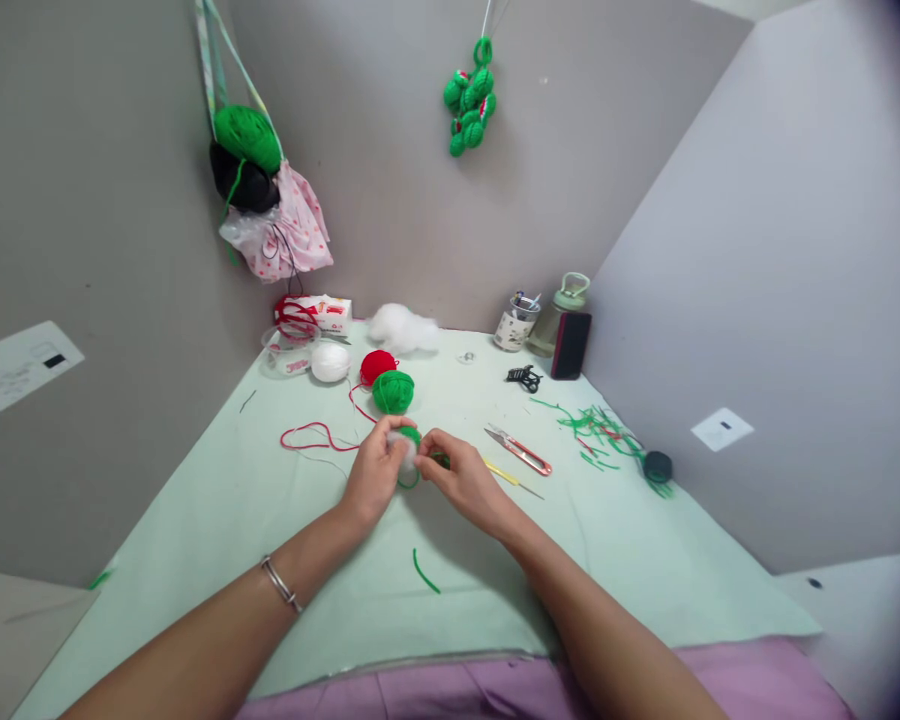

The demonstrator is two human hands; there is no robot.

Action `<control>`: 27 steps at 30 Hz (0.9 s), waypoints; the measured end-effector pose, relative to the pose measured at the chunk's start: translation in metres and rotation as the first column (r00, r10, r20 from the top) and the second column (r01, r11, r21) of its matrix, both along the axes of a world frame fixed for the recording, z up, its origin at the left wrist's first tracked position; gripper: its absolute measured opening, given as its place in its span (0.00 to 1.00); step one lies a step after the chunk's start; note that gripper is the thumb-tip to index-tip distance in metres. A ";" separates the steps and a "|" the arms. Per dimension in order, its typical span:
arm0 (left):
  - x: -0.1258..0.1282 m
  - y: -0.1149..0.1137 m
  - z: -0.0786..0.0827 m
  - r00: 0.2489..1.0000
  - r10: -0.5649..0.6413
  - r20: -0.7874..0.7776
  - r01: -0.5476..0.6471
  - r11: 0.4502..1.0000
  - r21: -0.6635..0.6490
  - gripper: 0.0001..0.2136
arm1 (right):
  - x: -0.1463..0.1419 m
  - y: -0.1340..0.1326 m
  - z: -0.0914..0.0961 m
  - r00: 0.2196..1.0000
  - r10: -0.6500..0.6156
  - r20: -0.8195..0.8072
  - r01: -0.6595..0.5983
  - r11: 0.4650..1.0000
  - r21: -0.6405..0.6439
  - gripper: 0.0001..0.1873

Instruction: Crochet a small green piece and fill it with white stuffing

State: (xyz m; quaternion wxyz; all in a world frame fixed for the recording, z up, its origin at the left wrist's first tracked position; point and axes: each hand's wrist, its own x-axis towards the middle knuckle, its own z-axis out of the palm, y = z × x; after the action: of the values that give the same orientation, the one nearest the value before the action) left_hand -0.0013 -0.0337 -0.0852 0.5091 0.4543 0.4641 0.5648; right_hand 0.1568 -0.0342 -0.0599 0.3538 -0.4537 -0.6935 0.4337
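Note:
My left hand (376,468) is closed around a small green crocheted piece (409,437) with white stuffing showing at its top. My right hand (459,473) pinches at the same piece from the right, fingers pressed together on its green edge. Both hands hover just above the pale green table cover (232,500). A green yarn tail loops below the piece. A silver bangle (281,583) sits on my left wrist.
Behind my hands lie a green yarn ball (393,391), a red yarn ball (376,365), a white ball (331,361) and loose stuffing (403,327). Red-handled snips (519,450) and a yellow hook (511,477) lie to the right. Green yarn scraps (596,427) lie far right.

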 end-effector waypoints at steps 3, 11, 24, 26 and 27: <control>0.001 0.000 0.001 1.000 0.023 -0.018 -0.023 1.000 0.011 0.06 | -0.003 -0.002 0.002 1.000 0.003 0.005 -0.003 1.000 -0.004 0.08; 0.004 0.003 -0.005 1.000 0.012 0.027 -0.012 1.000 -0.019 0.08 | -0.005 0.008 -0.007 0.993 -0.108 -0.048 0.106 0.994 -0.038 0.14; -0.003 -0.002 0.010 0.938 -0.207 0.280 0.242 0.965 -0.098 0.20 | 0.005 0.011 0.002 0.981 -0.163 -0.102 0.151 0.982 -0.114 0.17; -0.005 -0.002 0.008 0.936 -0.230 0.268 0.265 0.959 -0.104 0.20 | 0.007 0.013 0.002 0.984 -0.148 -0.096 0.136 0.983 -0.119 0.19; -0.005 -0.001 0.007 0.937 -0.232 0.260 0.266 0.958 -0.105 0.19 | 0.008 0.014 0.002 0.986 -0.139 -0.092 0.128 0.985 -0.119 0.20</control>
State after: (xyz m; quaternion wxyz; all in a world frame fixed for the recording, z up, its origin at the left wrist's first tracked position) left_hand -0.0063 -0.0350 -0.0784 0.6603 0.3998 0.3743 0.5138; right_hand 0.1649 -0.0205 -0.0581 0.3902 -0.4963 -0.6172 0.4696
